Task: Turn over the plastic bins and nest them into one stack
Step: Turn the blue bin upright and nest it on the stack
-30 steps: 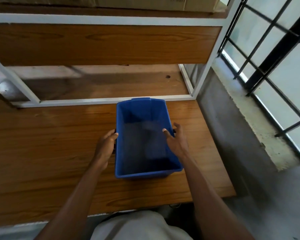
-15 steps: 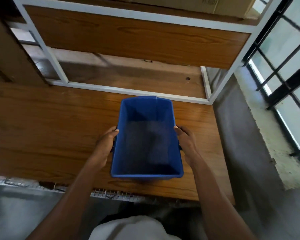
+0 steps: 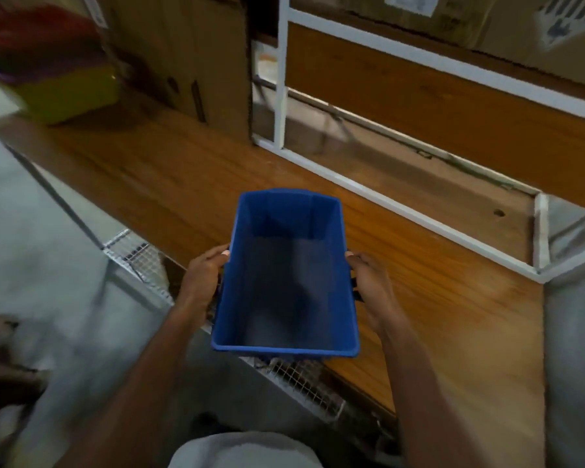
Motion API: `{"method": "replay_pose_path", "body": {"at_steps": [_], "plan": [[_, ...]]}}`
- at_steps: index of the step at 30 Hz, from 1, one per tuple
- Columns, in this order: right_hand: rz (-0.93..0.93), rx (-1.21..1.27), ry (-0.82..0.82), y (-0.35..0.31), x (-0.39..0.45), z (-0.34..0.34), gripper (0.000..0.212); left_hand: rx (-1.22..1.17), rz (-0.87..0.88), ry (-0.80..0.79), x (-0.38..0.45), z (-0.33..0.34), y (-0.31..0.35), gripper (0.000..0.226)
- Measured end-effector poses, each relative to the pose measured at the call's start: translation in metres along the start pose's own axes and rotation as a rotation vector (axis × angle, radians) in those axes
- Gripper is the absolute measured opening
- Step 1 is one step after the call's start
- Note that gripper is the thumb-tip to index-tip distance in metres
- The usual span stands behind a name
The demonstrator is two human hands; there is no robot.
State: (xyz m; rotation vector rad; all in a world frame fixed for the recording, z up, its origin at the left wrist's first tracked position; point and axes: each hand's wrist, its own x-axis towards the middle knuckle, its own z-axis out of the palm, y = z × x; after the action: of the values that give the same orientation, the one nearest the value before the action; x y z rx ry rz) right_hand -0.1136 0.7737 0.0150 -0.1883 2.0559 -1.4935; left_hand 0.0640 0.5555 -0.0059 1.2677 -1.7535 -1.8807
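A blue plastic bin (image 3: pixel 286 282) is upright with its opening facing up, held over the front edge of the wooden table (image 3: pixel 169 184). My left hand (image 3: pixel 205 276) grips its left long rim and my right hand (image 3: pixel 370 282) grips its right long rim. The bin is empty inside. At the far left of the table stands a blurred stack of coloured bins (image 3: pixel 48 62), yellow-green at the bottom with purple and red above.
A large cardboard box (image 3: pixel 183 52) stands at the back of the table beside the stack. A white metal shelf frame (image 3: pixel 281 82) with wooden boards runs along the back right. Wire mesh (image 3: pixel 142 265) lies below the table's front edge.
The view has swung left, bringing the coloured stack and cardboard box into sight. Both hands now hold the blue bin by its sides, and it has come toward me over the table's front edge.
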Motion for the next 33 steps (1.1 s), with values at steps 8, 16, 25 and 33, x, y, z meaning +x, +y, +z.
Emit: {"method": "replay_pose_path", "body": {"at_steps": [8,16,25,33], "plan": [[-0.068,-0.046,-0.126,-0.054,0.021,0.168,0.028,-0.114,0.025,0.163,0.035,-0.162,0.003,0.028],[-0.131,-0.037,-0.285,-0.119,0.059,0.326,0.029,-0.13,0.097,0.308,0.085,-0.305,0.037,0.03],[-0.206,0.058,-0.332,-0.214,0.142,0.458,0.024,-0.166,0.168,0.366,0.198,-0.416,0.104,0.036],[-0.275,0.117,-0.327,-0.314,0.223,0.548,0.021,-0.2,0.198,0.341,0.31,-0.495,0.184,0.039]]}}
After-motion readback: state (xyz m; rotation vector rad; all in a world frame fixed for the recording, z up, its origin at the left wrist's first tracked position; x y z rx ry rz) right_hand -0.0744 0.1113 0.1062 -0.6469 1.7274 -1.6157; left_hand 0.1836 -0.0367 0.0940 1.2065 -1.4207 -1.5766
